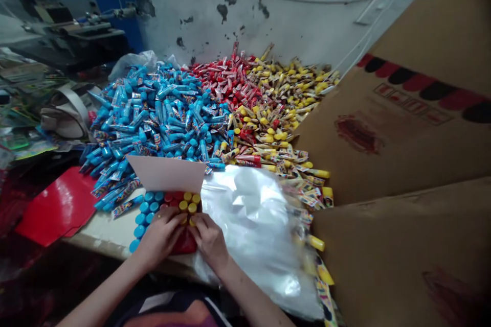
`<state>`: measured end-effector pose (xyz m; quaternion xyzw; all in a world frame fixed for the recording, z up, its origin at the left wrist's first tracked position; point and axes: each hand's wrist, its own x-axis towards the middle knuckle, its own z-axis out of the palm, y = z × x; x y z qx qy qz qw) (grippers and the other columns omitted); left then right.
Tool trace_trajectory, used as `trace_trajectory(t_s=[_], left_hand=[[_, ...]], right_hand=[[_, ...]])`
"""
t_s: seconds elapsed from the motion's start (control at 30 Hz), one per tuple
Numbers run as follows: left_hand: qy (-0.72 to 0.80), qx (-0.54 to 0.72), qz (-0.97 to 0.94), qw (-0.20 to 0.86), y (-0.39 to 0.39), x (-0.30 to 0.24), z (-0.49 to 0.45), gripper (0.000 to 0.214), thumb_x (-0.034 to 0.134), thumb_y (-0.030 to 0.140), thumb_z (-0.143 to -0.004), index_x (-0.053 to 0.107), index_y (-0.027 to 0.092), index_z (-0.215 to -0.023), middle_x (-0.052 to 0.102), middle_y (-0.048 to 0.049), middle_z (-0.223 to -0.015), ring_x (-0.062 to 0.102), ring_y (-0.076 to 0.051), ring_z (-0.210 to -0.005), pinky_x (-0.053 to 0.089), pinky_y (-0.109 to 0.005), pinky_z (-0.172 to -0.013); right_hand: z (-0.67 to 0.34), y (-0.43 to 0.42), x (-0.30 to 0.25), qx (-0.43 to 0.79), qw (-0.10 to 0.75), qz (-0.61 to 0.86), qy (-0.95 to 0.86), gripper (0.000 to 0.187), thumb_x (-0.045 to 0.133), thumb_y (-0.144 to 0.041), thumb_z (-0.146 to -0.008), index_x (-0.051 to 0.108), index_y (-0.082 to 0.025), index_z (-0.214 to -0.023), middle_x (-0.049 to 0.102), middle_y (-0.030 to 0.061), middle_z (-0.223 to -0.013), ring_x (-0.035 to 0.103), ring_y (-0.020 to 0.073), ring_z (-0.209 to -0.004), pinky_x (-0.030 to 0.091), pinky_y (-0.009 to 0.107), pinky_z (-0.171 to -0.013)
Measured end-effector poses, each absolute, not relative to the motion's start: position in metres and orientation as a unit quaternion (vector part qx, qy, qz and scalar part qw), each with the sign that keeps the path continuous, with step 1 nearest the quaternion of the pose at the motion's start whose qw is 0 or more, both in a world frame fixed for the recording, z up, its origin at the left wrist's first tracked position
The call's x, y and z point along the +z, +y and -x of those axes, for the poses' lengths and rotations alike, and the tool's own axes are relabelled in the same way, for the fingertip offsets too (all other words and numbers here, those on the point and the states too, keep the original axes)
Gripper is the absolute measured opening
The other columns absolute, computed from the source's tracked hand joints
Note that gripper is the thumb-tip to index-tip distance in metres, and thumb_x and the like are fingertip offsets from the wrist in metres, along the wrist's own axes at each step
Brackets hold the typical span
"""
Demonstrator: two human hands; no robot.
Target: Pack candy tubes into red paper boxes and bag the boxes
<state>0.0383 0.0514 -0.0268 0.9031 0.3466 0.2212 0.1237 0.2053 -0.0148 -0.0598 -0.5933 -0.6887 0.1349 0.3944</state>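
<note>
My left hand [161, 235] and my right hand [209, 239] meet at the near edge of a small red box [184, 242] with its pale flap [166, 173] raised. Rows of upright tubes fill the box, showing blue, red and yellow caps [180, 203]. Both hands curl their fingers onto the yellow-capped tubes at the box's front; the right fingertips pinch one. Behind the box lie big heaps of blue tubes [157, 112], red tubes [222, 79] and yellow tubes [280, 107].
A stack of clear plastic bags [253, 230] lies right of the box. Large brown cardboard cartons [402, 127] wall off the right side. A flat red card [57, 209] lies at the left table edge, with cluttered equipment [69, 36] behind it.
</note>
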Motion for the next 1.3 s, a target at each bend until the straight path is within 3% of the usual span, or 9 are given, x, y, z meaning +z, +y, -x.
trace_trajectory(t_s=[0.1,0.2,0.27,0.33,0.4,0.7,0.93,1.17,1.3], left_hand=[[0.352,0.229,-0.900,0.117,0.051,-0.026,-0.038,0.026,0.048,0.022,-0.092,0.061,0.025,-0.114,0.063,-0.0078,-0.108,0.061,-0.022,-0.099,0.049,-0.041,-0.094],[0.353,0.255,-0.892,0.121,0.049,-0.023,-0.037,0.025,0.049,0.022,-0.091,0.062,0.025,-0.112,0.063,-0.0076,-0.108,0.062,-0.021,-0.099,0.051,-0.037,-0.093],[0.358,0.271,-0.884,0.125,0.048,-0.018,-0.036,0.025,0.049,0.022,-0.092,0.063,0.025,-0.112,0.064,-0.0078,-0.107,0.062,-0.021,-0.101,0.053,-0.034,-0.090],[0.371,0.282,-0.875,0.129,0.045,-0.013,-0.034,0.024,0.050,0.022,-0.091,0.063,0.025,-0.112,0.064,-0.0081,-0.107,0.063,-0.021,-0.101,0.054,-0.030,-0.086],[0.385,0.290,-0.866,0.133,0.043,-0.008,-0.032,0.024,0.051,0.022,-0.091,0.063,0.025,-0.111,0.065,-0.0083,-0.107,0.063,-0.020,-0.101,0.055,-0.027,-0.083],[0.414,0.293,-0.847,0.158,0.034,0.005,-0.017,0.023,0.052,0.019,-0.090,0.065,0.025,-0.107,0.065,-0.0077,-0.105,0.065,-0.018,-0.095,0.056,-0.024,-0.079],[0.416,0.323,-0.823,0.214,0.041,0.022,-0.018,0.026,0.051,0.017,-0.090,0.065,0.026,-0.111,0.064,-0.0061,-0.101,0.064,-0.017,-0.094,0.054,-0.025,-0.079],[0.394,0.293,-0.795,0.357,0.073,0.050,-0.075,0.025,0.055,0.027,-0.088,0.060,0.017,-0.111,0.065,-0.0084,-0.098,0.062,-0.020,-0.091,0.052,-0.033,-0.081],[0.297,0.206,-0.787,0.499,0.079,0.049,-0.106,0.066,0.063,0.019,-0.078,0.039,0.017,-0.139,0.063,-0.0099,-0.114,0.062,-0.022,-0.099,0.051,-0.034,-0.084]], right_hand=[[-0.228,-0.004,-0.046,0.187,0.397,0.594,-0.675,0.016,0.060,-0.026,-0.088,0.067,-0.023,-0.103,0.066,0.0060,-0.103,0.066,0.0183,-0.089,0.055,0.029,-0.080],[-0.278,0.036,-0.032,0.173,0.391,0.633,-0.646,0.019,0.052,-0.024,-0.091,0.067,-0.022,-0.102,0.068,0.0047,-0.095,0.064,0.0163,-0.078,0.054,0.028,-0.075],[-0.317,0.080,-0.027,0.101,0.321,0.693,-0.638,0.032,0.042,-0.015,-0.092,0.064,-0.019,-0.115,0.067,0.0085,-0.105,0.063,0.0198,-0.094,0.051,0.033,-0.086],[-0.350,0.130,-0.027,0.037,0.153,0.734,-0.661,0.045,0.038,-0.007,-0.089,0.055,-0.018,-0.129,0.061,0.0115,-0.123,0.055,0.0218,-0.112,0.044,0.035,-0.097],[-0.371,0.174,-0.030,0.031,0.099,0.726,-0.680,0.050,0.042,-0.004,-0.086,0.053,-0.017,-0.133,0.057,0.0129,-0.129,0.050,0.0237,-0.119,0.040,0.035,-0.101],[-0.386,0.236,-0.039,0.004,-0.032,0.692,-0.721,0.030,0.043,-0.021,-0.094,0.061,-0.024,-0.118,0.062,0.0110,-0.105,0.055,0.0223,-0.100,0.040,0.028,-0.080],[-0.395,0.195,-0.001,-0.078,-0.005,0.748,-0.659,0.040,0.043,-0.016,-0.090,0.055,-0.021,-0.128,0.059,0.0123,-0.103,0.051,0.0236,-0.096,0.037,0.030,-0.077],[-0.344,0.061,0.036,-0.083,0.197,0.697,-0.684,0.034,0.054,-0.018,-0.083,0.063,-0.022,-0.114,0.057,0.0071,-0.088,0.050,0.0237,-0.087,0.041,0.032,-0.078],[-0.288,0.006,0.044,0.014,0.172,0.637,-0.751,0.037,0.053,-0.016,-0.082,0.064,-0.026,-0.115,0.054,0.0059,-0.082,0.050,0.0225,-0.082,0.042,0.030,-0.073]])
